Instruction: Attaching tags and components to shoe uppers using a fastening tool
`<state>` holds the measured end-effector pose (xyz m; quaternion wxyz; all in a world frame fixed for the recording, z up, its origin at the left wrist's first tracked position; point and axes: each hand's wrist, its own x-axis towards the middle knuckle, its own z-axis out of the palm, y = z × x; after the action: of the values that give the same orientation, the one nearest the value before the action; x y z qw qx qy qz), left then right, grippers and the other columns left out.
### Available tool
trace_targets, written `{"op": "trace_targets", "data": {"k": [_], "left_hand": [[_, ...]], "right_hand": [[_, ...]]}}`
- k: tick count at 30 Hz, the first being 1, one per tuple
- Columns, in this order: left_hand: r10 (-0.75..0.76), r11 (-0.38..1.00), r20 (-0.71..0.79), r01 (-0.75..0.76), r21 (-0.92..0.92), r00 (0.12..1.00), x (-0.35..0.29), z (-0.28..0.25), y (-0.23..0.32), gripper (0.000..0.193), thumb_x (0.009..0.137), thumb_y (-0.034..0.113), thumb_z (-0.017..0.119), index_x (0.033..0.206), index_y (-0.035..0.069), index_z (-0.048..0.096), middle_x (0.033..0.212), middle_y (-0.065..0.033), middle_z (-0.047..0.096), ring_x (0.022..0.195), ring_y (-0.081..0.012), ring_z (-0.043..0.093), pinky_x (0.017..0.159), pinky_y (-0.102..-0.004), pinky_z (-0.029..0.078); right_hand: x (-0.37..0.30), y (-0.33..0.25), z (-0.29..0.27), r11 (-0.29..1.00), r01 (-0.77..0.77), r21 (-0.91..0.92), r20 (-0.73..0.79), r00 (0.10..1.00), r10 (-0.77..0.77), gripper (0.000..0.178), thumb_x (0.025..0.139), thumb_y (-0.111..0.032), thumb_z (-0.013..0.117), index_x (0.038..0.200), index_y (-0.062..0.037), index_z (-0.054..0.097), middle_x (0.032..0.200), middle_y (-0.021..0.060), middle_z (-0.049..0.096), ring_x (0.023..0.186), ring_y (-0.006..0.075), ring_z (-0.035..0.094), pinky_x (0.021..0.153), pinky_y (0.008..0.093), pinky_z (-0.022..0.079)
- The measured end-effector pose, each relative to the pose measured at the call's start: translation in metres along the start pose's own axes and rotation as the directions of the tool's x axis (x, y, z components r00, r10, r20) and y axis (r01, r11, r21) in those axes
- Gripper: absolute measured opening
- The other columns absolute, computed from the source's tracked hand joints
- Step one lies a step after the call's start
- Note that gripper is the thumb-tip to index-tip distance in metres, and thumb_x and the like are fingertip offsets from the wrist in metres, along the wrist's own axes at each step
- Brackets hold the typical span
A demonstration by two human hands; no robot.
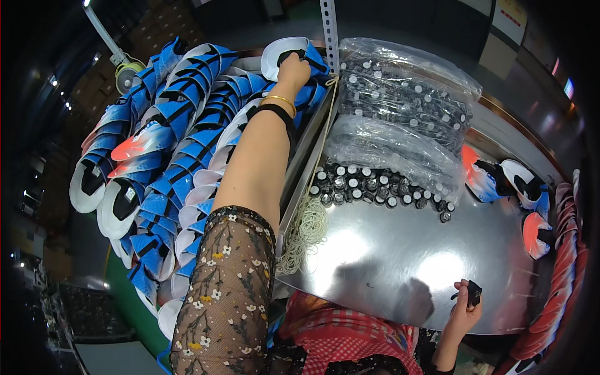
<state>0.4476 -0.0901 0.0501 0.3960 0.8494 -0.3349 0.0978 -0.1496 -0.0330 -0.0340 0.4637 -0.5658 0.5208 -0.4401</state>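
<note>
My left arm reaches far forward over the stacked rows. My left hand (294, 72), fingers curled, grips a blue and white shoe upper (272, 57) at its black inner part, at the far end of a row. My right hand (463, 312) is closed on a small black part (475, 294) above the near right of the metal table (375, 250). The exact kind of that part is hard to make out. On the table lie several similar-sized black pieces with white round tops (369, 183), below the plastic packs.
Nested rows of blue shoe uppers (169, 169) fill the left. Clear plastic packs (400, 106) of black pieces lie at the back. A metal divider (306, 156) and a pale cord bundle (310, 225) edge the table. Loose uppers (480, 178) and a red stack (556, 300) stand right.
</note>
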Motion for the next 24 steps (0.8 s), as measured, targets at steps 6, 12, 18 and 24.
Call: {"op": "trace_targets", "data": {"k": [6,12,18,24], "left_hand": [[-0.193,0.868,-0.098,0.123,-0.481,0.976,0.021,-0.019,-0.002,0.027,0.084,0.017,0.054,0.102,-0.002,0.061,0.100,-0.0194,0.064,0.096,-0.0274,0.061,0.079,-0.0310,0.048],[-0.145,-0.116,0.162,0.146,-0.982,0.976,0.013,-0.061,0.107,0.030,0.087,0.014,0.050,0.110,-0.006,0.049,0.107,-0.0153,0.056,0.091,-0.0242,0.055,0.079,-0.0332,0.045],[0.095,-0.164,0.235,0.248,-0.955,0.967,-0.031,-0.055,0.205,0.012,0.087,0.014,0.055,0.091,0.003,0.055,0.086,-0.0080,0.060,0.079,-0.0192,0.061,0.069,-0.0288,0.051],[0.099,-0.147,0.307,0.319,-0.936,0.947,-0.048,-0.049,0.224,0.011,0.086,0.013,0.055,0.090,0.003,0.056,0.081,-0.0065,0.060,0.076,-0.0176,0.061,0.064,-0.0261,0.050]], "right_hand": [[-0.003,0.004,0.000,1.000,-0.003,0.016,0.035,0.999,0.002,0.018,0.090,-0.015,0.061,0.101,0.0000,0.062,0.089,0.0076,0.066,0.082,0.0106,0.060,0.073,0.0228,0.044],[-0.004,0.004,0.003,0.999,0.000,0.052,0.092,0.996,-0.004,0.016,0.090,-0.013,0.061,0.100,-0.0006,0.063,0.089,0.0076,0.067,0.079,0.0092,0.059,0.071,0.0218,0.044],[-0.004,-0.005,0.014,0.996,-0.012,0.083,0.133,0.991,0.000,0.015,0.089,-0.010,0.062,0.100,-0.0005,0.062,0.088,0.0064,0.068,0.076,0.0067,0.058,0.068,0.0200,0.043],[-0.008,-0.005,0.010,0.992,0.029,0.124,0.170,0.984,-0.050,0.015,0.089,-0.010,0.062,0.100,-0.0006,0.063,0.088,0.0064,0.067,0.076,0.0072,0.057,0.069,0.0206,0.044]]}}
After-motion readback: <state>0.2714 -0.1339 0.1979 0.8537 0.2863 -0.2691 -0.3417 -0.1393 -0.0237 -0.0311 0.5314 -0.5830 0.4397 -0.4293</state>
